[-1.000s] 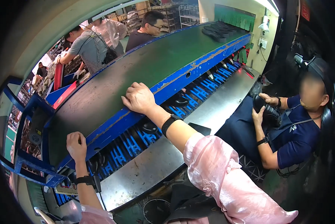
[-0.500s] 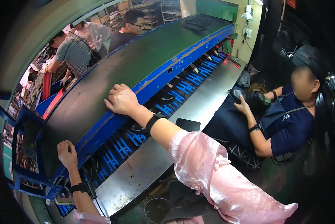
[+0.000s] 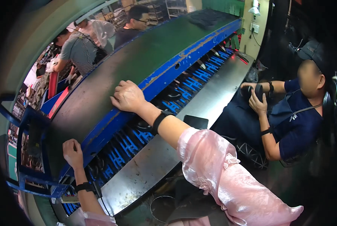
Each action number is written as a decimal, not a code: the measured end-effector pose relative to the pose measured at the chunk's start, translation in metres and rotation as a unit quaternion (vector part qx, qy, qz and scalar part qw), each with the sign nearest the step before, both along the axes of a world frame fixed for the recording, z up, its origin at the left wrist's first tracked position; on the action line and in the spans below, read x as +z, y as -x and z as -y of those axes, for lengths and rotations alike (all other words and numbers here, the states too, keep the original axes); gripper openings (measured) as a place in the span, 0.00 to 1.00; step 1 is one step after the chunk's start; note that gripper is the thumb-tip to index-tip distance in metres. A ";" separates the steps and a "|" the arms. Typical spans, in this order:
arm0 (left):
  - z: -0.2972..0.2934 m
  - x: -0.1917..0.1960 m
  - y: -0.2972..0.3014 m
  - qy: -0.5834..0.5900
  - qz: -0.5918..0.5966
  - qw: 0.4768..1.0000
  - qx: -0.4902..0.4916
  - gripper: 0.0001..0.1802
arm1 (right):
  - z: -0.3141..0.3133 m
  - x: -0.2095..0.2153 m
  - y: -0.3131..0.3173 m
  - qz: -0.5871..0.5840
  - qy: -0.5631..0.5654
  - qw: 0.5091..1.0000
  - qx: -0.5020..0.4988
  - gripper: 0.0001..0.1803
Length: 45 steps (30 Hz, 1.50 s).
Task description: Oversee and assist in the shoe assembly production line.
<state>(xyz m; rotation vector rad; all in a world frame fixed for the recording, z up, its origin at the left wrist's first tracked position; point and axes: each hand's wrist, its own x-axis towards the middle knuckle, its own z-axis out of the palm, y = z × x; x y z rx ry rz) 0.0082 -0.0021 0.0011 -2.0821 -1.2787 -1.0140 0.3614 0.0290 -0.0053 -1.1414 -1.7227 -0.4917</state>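
My right hand [image 3: 128,96] lies palm down on the near edge of the long dark green conveyor belt [image 3: 138,60], fingers curled over its blue frame [image 3: 164,73]. A black band circles that wrist, and a pink sleeve covers the arm. My left hand [image 3: 73,153] is loosely closed at the blue frame's lower left part, touching its edge, with a black watch on the wrist. Neither hand holds an object. Below the frame run blue racks [image 3: 127,145] with dark shoe parts [image 3: 173,95] on them.
A steel worktop [image 3: 213,98] runs alongside the racks, with a flat black pad [image 3: 195,121] on it. A seated person in dark blue [image 3: 289,116] at the right holds a dark item. Across the belt stand other workers [image 3: 82,49]. A blue metal rack [image 3: 25,150] is at the far left.
The view has shifted, so my hands sit slightly lower and more leftward in the picture. Both hands stay on the frame's edge. The seated person keeps handling the dark item.
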 end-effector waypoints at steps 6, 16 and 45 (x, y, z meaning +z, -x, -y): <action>0.003 -0.006 -0.004 -0.005 0.006 1.000 -0.016 0.04 | 0.008 -0.003 -0.002 0.015 0.008 1.000 -0.004 0.18; 0.003 0.002 -0.003 0.020 0.038 0.999 -0.030 0.06 | 0.006 0.002 -0.002 0.028 0.004 1.000 0.001 0.18; 0.002 -0.002 -0.003 0.002 0.014 1.000 0.015 0.07 | 0.009 0.002 -0.004 0.027 0.023 0.999 -0.008 0.18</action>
